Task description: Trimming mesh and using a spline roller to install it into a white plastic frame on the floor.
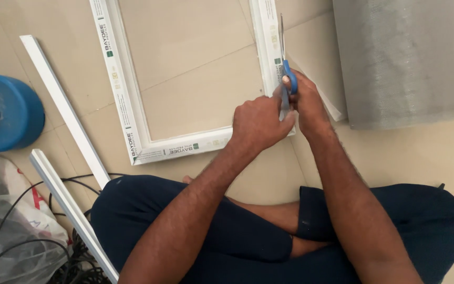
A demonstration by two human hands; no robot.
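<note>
1. Right hand: closed around the blue handle of a pair of scissors. The thumb lies along the handle, and the metal blades point away from the person, up along the right rail of the frame.
2. Left hand: curled into a loose fist, pressed down on the near right corner of the frame and touching the right hand. Whether the fingers pinch anything beneath them cannot be told.
3. White window frame: a rectangular profile lying flat on the tiled floor in front of the person, with printed protective film on its rails. The floor shows through its open middle.
4. Roll of grey mesh: lies on the floor just right of the frame. A loose flap runs under the right hand towards the frame's right rail.
5. Two loose white strips: lie diagonally on the floor left of the frame.
6. Blue round object: far left, apart from the frame.
7. Black cables and a clear plastic bag: lower left, beside the person's crossed legs in dark shorts.
</note>
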